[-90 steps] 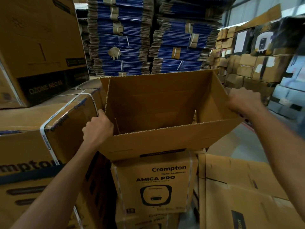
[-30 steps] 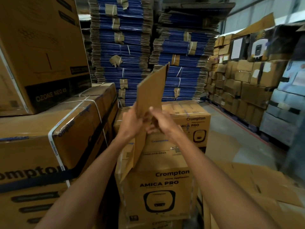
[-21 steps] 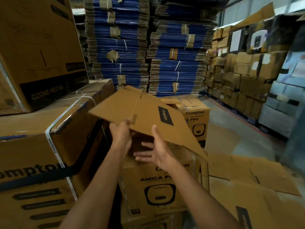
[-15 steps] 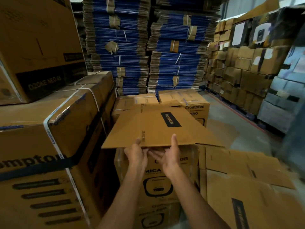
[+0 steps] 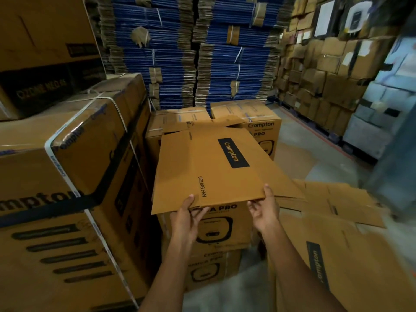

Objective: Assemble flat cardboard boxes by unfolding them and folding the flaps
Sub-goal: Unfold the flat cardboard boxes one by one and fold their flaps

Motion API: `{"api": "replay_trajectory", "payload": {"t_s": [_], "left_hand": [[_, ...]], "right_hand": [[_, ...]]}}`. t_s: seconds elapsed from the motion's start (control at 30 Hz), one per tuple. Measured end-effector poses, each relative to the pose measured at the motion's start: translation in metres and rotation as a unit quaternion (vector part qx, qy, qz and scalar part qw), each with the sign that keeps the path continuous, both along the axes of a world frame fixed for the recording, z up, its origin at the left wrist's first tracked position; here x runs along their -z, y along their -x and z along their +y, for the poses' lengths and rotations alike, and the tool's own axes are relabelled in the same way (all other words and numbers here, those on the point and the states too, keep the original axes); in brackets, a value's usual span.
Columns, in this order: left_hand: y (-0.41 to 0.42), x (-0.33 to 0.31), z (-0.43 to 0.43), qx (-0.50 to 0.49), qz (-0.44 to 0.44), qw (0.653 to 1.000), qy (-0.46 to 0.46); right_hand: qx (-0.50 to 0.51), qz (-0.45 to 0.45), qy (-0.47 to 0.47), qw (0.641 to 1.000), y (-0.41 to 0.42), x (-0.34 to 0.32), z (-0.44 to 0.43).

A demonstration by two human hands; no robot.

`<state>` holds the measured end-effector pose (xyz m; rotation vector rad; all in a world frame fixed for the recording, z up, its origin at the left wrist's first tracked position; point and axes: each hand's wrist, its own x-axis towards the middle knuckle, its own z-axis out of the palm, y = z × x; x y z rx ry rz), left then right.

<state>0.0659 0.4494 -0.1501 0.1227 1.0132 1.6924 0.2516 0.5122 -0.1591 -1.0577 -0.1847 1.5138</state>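
Held flat cardboard box (image 5: pixel 211 167) level over printed carton (image 5: pixel 221 230), near edge pinched by left hand (image 5: pixel 186 218) and right hand (image 5: pixel 264 212), thumbs on top, fingers beneath. Not yet opened out; unfolding and flap-folding judged outstanding.

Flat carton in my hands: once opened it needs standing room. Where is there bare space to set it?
Bare floor lies between the Crompton boxes and the stacked boxes at right. The strapped box has a bare top in front. Crowded: loose cartons cover the floor beside the right hand, and the flat carton covers the near stack.
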Motion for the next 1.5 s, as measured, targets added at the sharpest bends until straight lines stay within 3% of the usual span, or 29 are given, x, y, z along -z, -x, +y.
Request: {"api": "replay_trajectory", "payload": {"t_s": [0.37, 0.6, 0.87, 1.23, 1.5], "left_hand": [[-0.024, 0.01, -0.008, 0.034, -0.006, 0.999, 0.001], [-0.073, 0.013, -0.007, 0.118, -0.009, 0.993, -0.024], [-0.164, 0.016, -0.019, 0.194, -0.001, 0.98, -0.036], [-0.319, 0.08, -0.042, 0.248, -0.005, 0.967, 0.059], [-0.369, 0.145, -0.063, 0.261, -0.016, 0.955, 0.144]], "right_hand": [[0.042, -0.129, 0.002, 0.991, -0.045, 0.004, -0.021], [0.109, -0.17, 0.004, 0.979, -0.103, 0.006, -0.061], [0.179, -0.122, 0.013, 0.976, -0.189, 0.02, -0.111], [0.189, -0.133, 0.081, 0.97, -0.345, 0.072, -0.163], [0.161, -0.102, 0.145, 0.971, -0.403, 0.147, -0.182]]}}
